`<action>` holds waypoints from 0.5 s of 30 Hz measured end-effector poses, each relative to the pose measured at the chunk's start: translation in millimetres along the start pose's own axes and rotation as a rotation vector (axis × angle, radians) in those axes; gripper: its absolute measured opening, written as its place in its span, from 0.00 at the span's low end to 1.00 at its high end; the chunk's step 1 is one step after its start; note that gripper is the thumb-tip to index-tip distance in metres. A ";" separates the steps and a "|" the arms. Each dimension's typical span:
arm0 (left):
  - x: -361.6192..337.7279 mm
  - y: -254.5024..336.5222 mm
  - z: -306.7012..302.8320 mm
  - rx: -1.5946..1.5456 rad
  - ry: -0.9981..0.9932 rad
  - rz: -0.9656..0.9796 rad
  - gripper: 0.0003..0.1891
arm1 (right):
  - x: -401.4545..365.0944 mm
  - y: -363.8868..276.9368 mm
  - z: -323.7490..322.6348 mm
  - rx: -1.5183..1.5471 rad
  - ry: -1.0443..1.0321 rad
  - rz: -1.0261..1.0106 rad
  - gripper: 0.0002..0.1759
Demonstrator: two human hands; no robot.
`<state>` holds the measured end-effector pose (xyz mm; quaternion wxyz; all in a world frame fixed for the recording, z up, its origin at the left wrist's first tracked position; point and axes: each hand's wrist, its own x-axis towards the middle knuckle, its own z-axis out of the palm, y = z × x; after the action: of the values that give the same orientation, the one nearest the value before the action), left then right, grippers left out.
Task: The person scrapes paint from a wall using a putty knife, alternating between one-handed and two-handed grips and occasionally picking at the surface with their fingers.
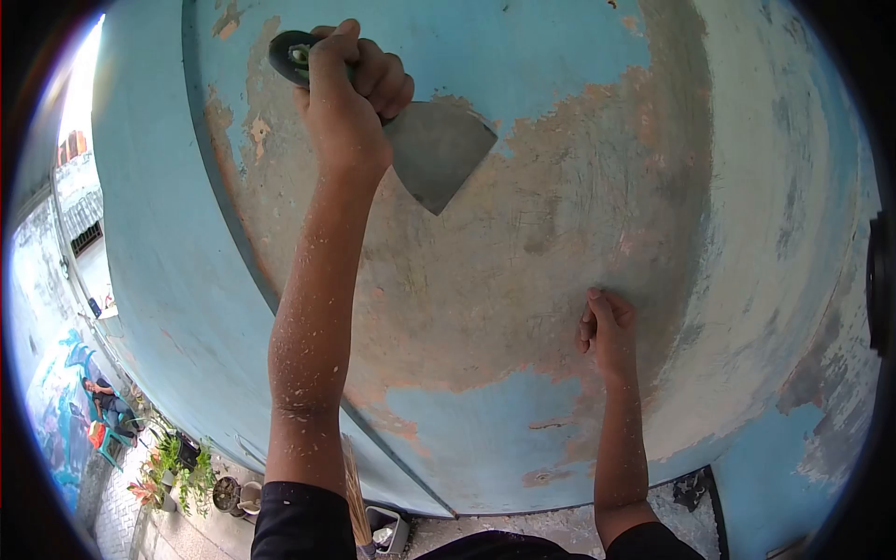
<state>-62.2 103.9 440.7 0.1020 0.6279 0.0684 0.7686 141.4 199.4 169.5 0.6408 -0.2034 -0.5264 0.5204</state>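
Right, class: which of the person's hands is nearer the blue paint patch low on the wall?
Right. The right hand rests just above the blue paint patch; the left hand is far above it, holding a scraper.

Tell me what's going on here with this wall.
A person holds a scraper in the left hand, its wide blade laid against a wall. The right hand, fingers curled, rests on the wall lower down. A large bare patch in the middle is stripped to a brownish surface, with blue paint around it. Pale flecks dot the left forearm. Potted plants stand on the ground at lower left.
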 end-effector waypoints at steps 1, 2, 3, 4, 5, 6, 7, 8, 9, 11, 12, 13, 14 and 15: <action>2.9 4.4 0.7 -0.003 0.000 0.002 0.13 | 0.1 -0.7 -0.8 -0.008 -0.010 0.002 0.23; 8.4 10.7 -1.3 -0.016 -0.052 0.085 0.13 | 0.5 -2.0 -0.8 -0.011 -0.011 -0.001 0.23; 14.8 19.1 -4.1 -0.027 -0.106 0.168 0.14 | 0.2 -2.9 0.1 -0.005 -0.004 0.014 0.23; 22.9 33.4 -9.6 -0.053 -0.085 0.227 0.14 | 0.0 -3.2 0.3 0.002 0.004 0.030 0.23; 24.6 26.6 -10.9 -0.052 -0.088 0.225 0.14 | 0.4 -2.5 0.1 0.006 0.006 0.031 0.23; 23.1 18.7 -9.5 0.007 -0.039 0.208 0.14 | 0.3 -1.2 -0.1 0.015 -0.006 0.019 0.23; 21.9 13.1 -8.5 0.065 0.012 0.193 0.14 | 0.1 -0.9 -0.9 0.021 -0.018 0.006 0.23; 15.0 8.3 -9.1 -0.020 -0.003 0.118 0.14 | -0.5 -1.6 -1.2 0.023 -0.015 0.007 0.23; 12.5 11.5 -6.7 -0.022 -0.012 0.115 0.14 | -0.9 -2.4 -0.3 0.010 -0.008 0.015 0.23; 10.2 21.3 -6.2 0.071 -0.156 0.080 0.14 | -0.8 -4.3 -1.2 -0.013 -0.004 0.025 0.23; 14.7 30.8 -9.3 0.073 -0.151 0.079 0.14 | -0.7 -4.0 -1.3 -0.013 -0.001 0.027 0.23; 23.3 43.3 -13.6 0.037 -0.049 0.158 0.13 | 0.2 -3.6 -0.7 -0.010 0.000 0.028 0.23; 28.8 50.0 -15.9 0.004 0.051 0.236 0.13 | 1.1 -2.4 0.1 -0.006 -0.005 0.031 0.23; 26.4 39.7 -16.4 0.011 0.048 0.233 0.13 | 0.8 -0.1 0.6 -0.001 -0.002 0.012 0.23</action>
<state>-86.1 72.2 471.8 0.0068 0.6136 0.0015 0.7896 140.9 199.9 170.2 0.6372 -0.2062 -0.5260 0.5242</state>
